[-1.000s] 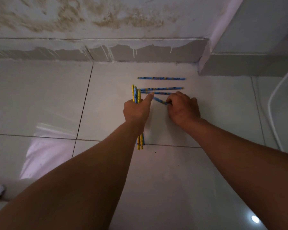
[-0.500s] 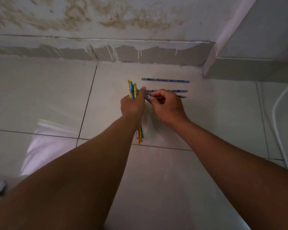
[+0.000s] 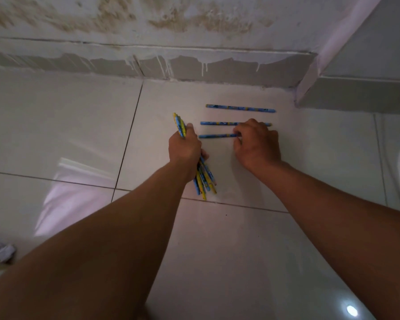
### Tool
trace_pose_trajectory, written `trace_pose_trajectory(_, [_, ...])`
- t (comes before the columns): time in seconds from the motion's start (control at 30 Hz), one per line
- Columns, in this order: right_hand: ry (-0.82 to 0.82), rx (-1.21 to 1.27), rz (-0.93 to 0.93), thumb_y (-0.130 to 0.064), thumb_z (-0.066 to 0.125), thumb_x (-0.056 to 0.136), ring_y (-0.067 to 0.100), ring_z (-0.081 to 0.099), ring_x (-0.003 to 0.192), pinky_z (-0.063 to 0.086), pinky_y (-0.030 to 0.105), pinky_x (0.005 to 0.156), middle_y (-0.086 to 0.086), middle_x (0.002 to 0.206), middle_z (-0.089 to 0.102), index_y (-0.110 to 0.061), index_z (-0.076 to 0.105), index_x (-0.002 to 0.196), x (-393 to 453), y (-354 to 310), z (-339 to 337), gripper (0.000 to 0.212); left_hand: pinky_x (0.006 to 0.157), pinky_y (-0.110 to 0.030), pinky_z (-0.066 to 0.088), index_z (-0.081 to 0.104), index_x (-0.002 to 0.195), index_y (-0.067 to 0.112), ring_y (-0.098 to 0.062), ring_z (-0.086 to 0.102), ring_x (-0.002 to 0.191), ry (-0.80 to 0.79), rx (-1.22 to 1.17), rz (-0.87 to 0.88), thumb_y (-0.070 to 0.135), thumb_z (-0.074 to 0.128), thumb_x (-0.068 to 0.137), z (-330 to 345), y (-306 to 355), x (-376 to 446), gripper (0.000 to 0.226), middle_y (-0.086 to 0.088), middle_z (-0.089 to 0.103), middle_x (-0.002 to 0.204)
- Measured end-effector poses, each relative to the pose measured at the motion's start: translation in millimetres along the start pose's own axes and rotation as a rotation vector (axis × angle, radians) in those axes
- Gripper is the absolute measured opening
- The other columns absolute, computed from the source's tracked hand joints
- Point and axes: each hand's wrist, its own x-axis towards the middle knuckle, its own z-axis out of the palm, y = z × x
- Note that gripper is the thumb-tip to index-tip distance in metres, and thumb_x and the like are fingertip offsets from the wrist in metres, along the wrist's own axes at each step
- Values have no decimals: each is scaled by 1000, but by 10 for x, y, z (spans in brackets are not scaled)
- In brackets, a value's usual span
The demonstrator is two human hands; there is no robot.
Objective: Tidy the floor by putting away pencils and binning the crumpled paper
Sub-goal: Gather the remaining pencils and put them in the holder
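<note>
A: Left hand [image 3: 184,150] wrapped round a bundle of thin blue-and-yellow printed pencils [image 3: 202,179], ends fanning out above and below the fist. Right hand [image 3: 256,144] down on the glossy pale tiled floor [image 3: 217,262], fingertips pinching the right end of the nearest loose blue pencil [image 3: 217,136].

B: Others loose?

A: Two more, lying parallel beyond it toward the skirting: a middle blue pencil [image 3: 217,123], partly under the right hand, and a far blue pencil [image 3: 240,108] nearest the grey wall skirting [image 3: 217,70], close to the floor's far right corner.

B: Handling?

A: I'd judge them light, stiff, slim rods, smooth-lacquered. On polished tile they'll likely roll or skid if nudged sideways. Best to pinch near one end and tip it up, or nip the mid-shaft between thumb and finger. The bundle looks splayed, so it may slip.

B: The paper?

A: A crumpled whitish paper ball [image 3: 1,252] by the floor's near left edge, well apart from the pencils. Soft and light, presumably; scoop it whole.
</note>
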Motion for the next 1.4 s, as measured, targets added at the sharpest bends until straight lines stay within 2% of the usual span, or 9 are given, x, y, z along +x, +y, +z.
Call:
trace_pose_trajectory(0.2, [2,-96,-24,-21,53,94,27,55,108,33,41,89,2,111,58,-24,61,103,-114,-10,34,12,45,-25,38,53,68,16,-19,42,44,14,174,48,48,69,89,-51,-73,57,41,-4,48,57])
trace_pose_trajectory(0.4, [-27,548,133,-22,62,92,15,65,88,52,30,81,-5,92,69,-21,70,95,-228,-160,-1,9,53,-32,43,40,62,20,-18,42,52,71,195,54,65,84,61,37,70,-103,63,3,42,54])
trace_pose_trajectory(0.47, [-62,691,134,-21,63,92,10,65,86,50,23,77,-6,90,70,-19,71,96,-280,-243,-35,9,55,-33,46,45,63,18,-18,44,52,61,212,65,64,85,61,102,138,-147,61,3,45,55])
trace_pose_trajectory(0.67, [-67,884,127,-21,65,90,9,68,83,57,31,79,-7,86,73,-22,74,91,-282,-324,-43,8,61,-35,49,47,58,18,-20,51,54,92,286,154,41,74,83,235,153,-109,43,-2,53,57])
trace_pose_trajectory(0.87, [30,681,67,-24,61,92,6,61,75,46,20,69,-8,84,68,-22,73,92,-124,-266,-95,11,71,-37,50,52,67,17,-24,53,63,166,298,126,38,52,92,178,140,-56,33,-4,55,66])
trace_pose_trajectory(1.03, [134,372,-12,-13,56,87,24,60,102,48,38,87,1,109,63,-18,70,103,41,-87,-39,22,84,-44,58,54,68,20,-32,68,79,175,294,115,47,50,94,106,91,-10,38,-6,64,73])
trace_pose_trajectory(1.2, [78,99,-52,-11,53,90,25,45,129,32,38,101,-1,140,53,-18,59,132,127,37,1,43,76,-40,60,51,68,19,-28,68,64,176,233,100,54,53,96,70,60,0,45,-3,59,59])
trace_pose_trajectory(1.27, [29,32,-31,-13,52,91,24,45,128,31,39,102,-1,139,51,-21,55,135,131,79,17,45,80,-46,60,54,68,18,-31,66,71,185,261,110,56,58,92,35,38,31,45,-5,59,66])
trace_pose_trajectory(1.4, [69,-21,-15,-11,54,91,27,49,112,32,40,90,2,119,56,-22,64,120,59,96,58,32,67,-35,54,50,61,17,-20,53,59,147,301,120,58,71,82,-23,20,3,51,-2,53,61])
